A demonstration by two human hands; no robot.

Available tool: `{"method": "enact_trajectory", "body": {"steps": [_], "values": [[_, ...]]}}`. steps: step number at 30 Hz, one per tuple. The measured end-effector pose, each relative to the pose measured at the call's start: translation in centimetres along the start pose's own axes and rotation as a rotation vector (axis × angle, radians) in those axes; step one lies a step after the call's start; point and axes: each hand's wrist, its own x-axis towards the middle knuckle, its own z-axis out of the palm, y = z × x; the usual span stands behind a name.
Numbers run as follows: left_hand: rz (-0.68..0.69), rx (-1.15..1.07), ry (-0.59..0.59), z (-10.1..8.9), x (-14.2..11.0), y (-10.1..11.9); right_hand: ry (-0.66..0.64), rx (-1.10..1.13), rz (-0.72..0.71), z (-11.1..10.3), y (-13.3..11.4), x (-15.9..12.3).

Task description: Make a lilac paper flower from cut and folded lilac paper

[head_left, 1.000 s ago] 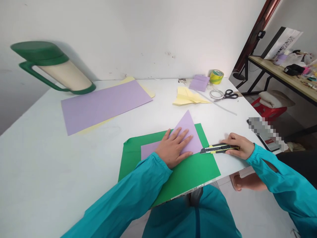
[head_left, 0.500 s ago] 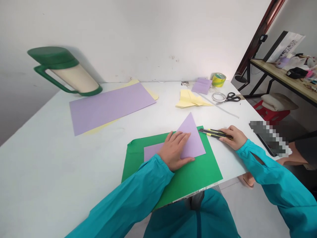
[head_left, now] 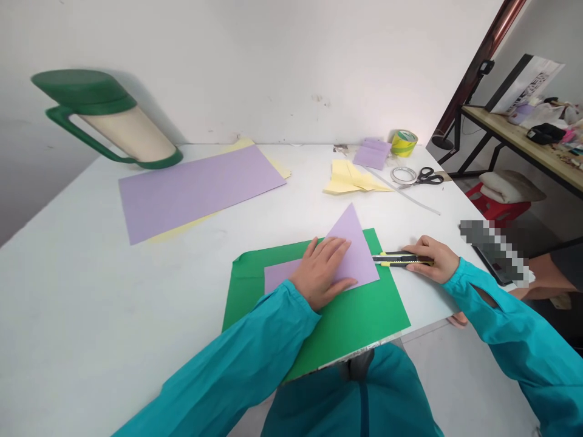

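Observation:
My left hand (head_left: 322, 273) lies flat with fingers spread on a folded sheet of purple paper (head_left: 359, 255), whose pointed corner sticks up past the fingertips. Under the paper is a green sheet (head_left: 355, 328) at the table's front edge. A yellow and black utility knife (head_left: 396, 259) is in my right hand (head_left: 432, 261), fingers closed round its body. The knife's tip reaches the right edge of the purple paper; whether the blade is under it I cannot tell.
Purple and yellow sheets (head_left: 195, 191) lie back left beside a green-lidded thermos jug (head_left: 127, 127). A folded yellow paper (head_left: 350, 179), small purple paper (head_left: 371, 155), tape rolls (head_left: 404, 144) and scissors (head_left: 428, 176) sit at the back right. A dark, blurred-out device (head_left: 489, 258) lies at the right edge.
My right hand has brought the utility knife down along the purple paper's right edge, turning it nearly level. My left hand stays in place on the paper.

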Motion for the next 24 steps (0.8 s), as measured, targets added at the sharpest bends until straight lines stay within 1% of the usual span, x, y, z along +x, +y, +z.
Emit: {"method": "enact_trajectory", "body": {"steps": [3,7,15,24], "values": [[-0.038,0.054,-0.054,-0.2,0.2,0.2,-0.039,0.030,0.003,-0.2,-0.8,-1.2],[-0.043,0.106,-0.114,-0.3,0.4,0.4,-0.040,0.059,0.020,-0.3,-1.3,-2.2],[-0.041,0.153,-0.117,0.0,0.5,0.4,-0.071,0.088,0.021,-0.6,-1.6,-2.9],[-0.053,0.177,-0.141,-0.2,0.6,0.7,-0.044,0.041,0.029,0.1,-2.6,-3.1]]}}
